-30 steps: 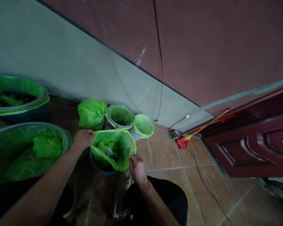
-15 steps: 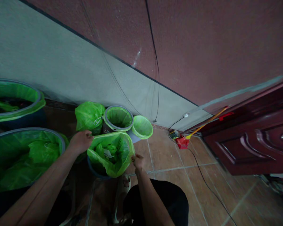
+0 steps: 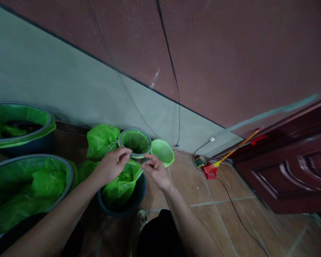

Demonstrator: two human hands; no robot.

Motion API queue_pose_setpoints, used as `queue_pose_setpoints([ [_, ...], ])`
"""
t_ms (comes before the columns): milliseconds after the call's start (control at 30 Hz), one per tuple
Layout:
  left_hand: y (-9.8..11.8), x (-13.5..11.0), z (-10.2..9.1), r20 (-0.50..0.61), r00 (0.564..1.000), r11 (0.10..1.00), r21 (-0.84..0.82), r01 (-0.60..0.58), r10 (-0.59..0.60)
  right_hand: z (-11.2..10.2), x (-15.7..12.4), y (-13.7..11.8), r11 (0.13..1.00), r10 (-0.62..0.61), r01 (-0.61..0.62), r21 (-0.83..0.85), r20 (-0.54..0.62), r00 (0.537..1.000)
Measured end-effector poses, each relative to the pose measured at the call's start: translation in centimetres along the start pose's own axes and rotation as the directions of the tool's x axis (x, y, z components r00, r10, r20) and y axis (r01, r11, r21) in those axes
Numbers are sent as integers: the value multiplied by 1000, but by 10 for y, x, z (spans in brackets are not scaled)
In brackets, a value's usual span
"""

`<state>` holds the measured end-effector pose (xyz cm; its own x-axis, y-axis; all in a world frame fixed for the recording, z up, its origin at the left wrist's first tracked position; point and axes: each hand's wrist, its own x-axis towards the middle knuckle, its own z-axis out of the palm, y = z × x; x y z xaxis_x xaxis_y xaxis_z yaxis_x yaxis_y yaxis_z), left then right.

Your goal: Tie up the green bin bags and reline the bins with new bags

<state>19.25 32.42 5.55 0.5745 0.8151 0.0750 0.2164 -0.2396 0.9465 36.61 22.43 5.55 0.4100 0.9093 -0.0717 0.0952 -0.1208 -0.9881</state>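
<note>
The crumpled, translucent green bag (image 3: 119,192) is contained in the blue bin (image 3: 144,189). Its edge is pinched by the right hand (image 3: 156,171); whether the left hand's (image 3: 113,164) fingers are closed cannot be told. Green bundles (image 3: 48,182) are held in the grey-rimmed bin (image 3: 70,175).

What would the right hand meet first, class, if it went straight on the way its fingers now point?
Probably the left hand, just across a gap from the right hand in this view. Depth is hard to judge from one camera, so it might slip past instead.
</note>
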Motion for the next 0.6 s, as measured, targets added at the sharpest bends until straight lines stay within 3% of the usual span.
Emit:
queue_pose_setpoints([
  [67,-3,3,13,15,999,998,48,-35,35,14,4,7,997,67,-71,31,116,991],
  [133,-2,4,22,54,996,996,44,-78,76,27,7,15,994,59,-76,80,193,979],
  [200,2,3,29,82,993,995,36,-93,90,38,9,22,987,32,-67,143,235,971],
  [300,6,3,33,68,995,997,33,-74,72,46,12,34,973,111,-160,167,267,957],
  [400,3,13,33,-14,1000,998,69,10,-9,42,18,43,977,155,-187,105,254,955],
  [500,-8,26,32,-165,976,967,184,173,-143,26,31,44,984,130,-146,99,150,980],
  [533,-12,30,33,-169,972,956,213,201,-166,20,35,42,983,132,-145,113,117,984],
  [600,-19,34,39,-53,985,959,223,174,-167,8,42,37,976,140,-152,155,86,986],
])
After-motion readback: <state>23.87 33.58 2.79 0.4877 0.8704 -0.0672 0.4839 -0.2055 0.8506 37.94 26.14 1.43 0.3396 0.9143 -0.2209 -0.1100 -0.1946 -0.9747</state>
